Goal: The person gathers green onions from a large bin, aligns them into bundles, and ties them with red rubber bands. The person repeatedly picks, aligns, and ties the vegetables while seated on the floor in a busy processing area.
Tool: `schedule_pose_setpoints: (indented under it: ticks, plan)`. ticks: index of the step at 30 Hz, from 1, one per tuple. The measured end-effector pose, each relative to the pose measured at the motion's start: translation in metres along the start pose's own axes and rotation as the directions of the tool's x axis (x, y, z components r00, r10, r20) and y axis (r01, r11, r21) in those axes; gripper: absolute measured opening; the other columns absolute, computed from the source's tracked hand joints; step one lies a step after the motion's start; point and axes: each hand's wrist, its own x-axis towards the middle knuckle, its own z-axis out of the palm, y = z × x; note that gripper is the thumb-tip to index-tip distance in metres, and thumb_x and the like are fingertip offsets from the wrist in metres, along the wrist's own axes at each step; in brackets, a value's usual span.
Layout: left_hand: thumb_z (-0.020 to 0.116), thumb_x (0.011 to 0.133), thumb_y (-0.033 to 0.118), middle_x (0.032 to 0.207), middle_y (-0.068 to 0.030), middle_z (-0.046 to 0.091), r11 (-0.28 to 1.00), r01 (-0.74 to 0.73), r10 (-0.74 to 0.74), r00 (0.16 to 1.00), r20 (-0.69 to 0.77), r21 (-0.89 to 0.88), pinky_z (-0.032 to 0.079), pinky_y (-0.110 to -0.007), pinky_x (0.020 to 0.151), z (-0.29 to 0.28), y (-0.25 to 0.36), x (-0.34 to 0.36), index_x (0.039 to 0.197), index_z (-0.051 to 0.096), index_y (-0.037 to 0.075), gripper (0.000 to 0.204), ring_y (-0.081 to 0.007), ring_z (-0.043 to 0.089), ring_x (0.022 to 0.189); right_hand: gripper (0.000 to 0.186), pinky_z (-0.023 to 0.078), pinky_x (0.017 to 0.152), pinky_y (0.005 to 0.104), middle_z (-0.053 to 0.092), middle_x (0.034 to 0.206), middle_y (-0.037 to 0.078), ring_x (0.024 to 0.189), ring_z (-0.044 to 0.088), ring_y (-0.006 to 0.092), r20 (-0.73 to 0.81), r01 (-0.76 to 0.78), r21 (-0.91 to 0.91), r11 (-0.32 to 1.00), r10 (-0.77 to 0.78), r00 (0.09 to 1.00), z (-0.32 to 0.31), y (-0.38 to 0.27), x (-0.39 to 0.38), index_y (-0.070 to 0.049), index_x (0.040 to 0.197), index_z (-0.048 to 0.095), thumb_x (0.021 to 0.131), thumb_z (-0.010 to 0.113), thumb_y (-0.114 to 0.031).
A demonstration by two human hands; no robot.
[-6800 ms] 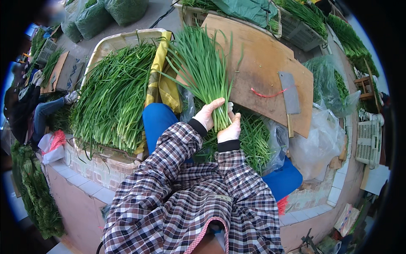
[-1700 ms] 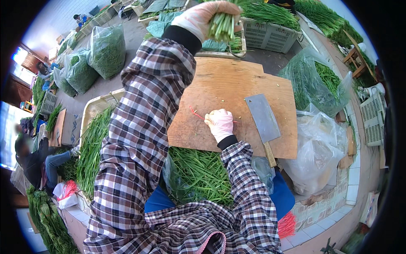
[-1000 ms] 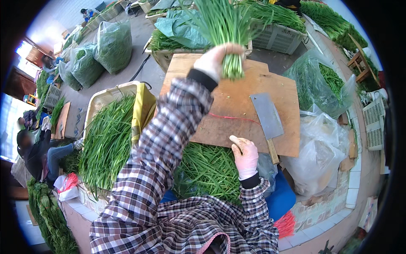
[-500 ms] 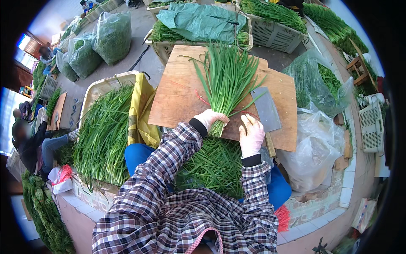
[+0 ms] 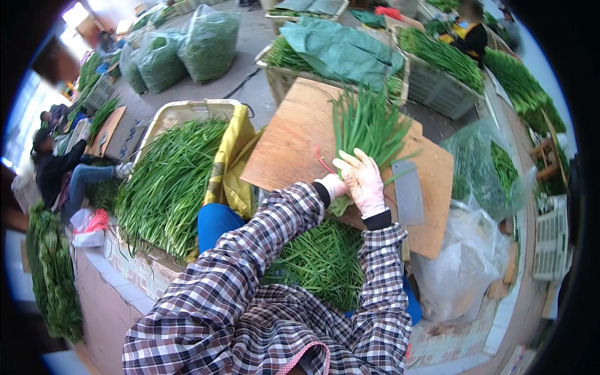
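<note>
A bundle of long green garlic chives lies with its tips fanned out over the wooden board. My gloved left hand is closed round the stalk ends, partly hidden behind the right. My gloved right hand rests against the bundle beside the left, fingers stretched out and holding nothing. A cleaver lies flat on the board to the right of my hands. Left of the bundle, a thin red tie is on the wood. Loose green leaves fill the space below the board, at my lap.
On the left stands a crate heaped with chives, a yellow cloth over its side. Farther back are bagged greens and crates, one under a green sheet. Plastic bags sit at right. Other people work at left and back right.
My right hand has moved left from beside the cleaver onto the bundle, next to my left hand. The whole view has shifted, showing more of the back of the room.
</note>
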Motion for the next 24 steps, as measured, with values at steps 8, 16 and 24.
schedule_pose_setpoints:
  ticks: [8, 16, 24]
  plan:
    - [0.074, 0.065, 0.007, 0.095, -0.0097, 0.066, 0.977, -0.127, 0.139, 0.988, 0.063, -0.172, 0.052, -0.034, 0.076, 0.008, 0.061, -0.065, 0.110, 0.059, 0.004, 0.047, -0.0203, 0.063, 0.087, 0.022, 0.017, 0.110, 0.0528, 0.066, 0.112, -0.006, 0.126, 0.044, 0.0247, 0.268, -0.025, 0.020, 1.000, 0.019, 0.963, 0.029, 0.035, 0.018, -0.022, 0.085, 0.072, 0.087, 0.052, -0.029]
    - [0.071, 0.065, 0.036, 0.092, -0.0215, 0.066, 0.984, 0.178, -0.167, 0.897, -0.410, -0.012, 0.052, -0.038, 0.078, 0.039, 0.085, -0.116, 0.104, 0.055, -0.004, 0.057, -0.0340, 0.065, 0.087, 0.030, 0.016, 0.110, 0.0515, 0.067, 0.107, -0.005, 0.125, 0.044, 0.0236, 0.276, -0.019, -0.019, 1.000, 0.023, 0.961, 0.032, 0.031, 0.015, -0.019, 0.082, 0.073, 0.088, 0.053, -0.041]
    - [0.061, 0.077, 0.031, 0.097, -0.0200, 0.066, 0.895, -0.017, 0.048, 0.997, -0.059, 0.446, 0.050, -0.040, 0.082, -0.021, 0.097, -0.198, 0.114, 0.058, 0.001, 0.048, -0.0345, 0.064, 0.090, 0.030, 0.007, 0.113, 0.0448, 0.067, 0.106, -0.002, 0.128, 0.041, 0.0222, 0.271, -0.070, -0.062, 0.996, 0.085, 0.959, 0.046, 0.032, 0.005, -0.016, 0.082, 0.071, 0.092, 0.051, -0.036]
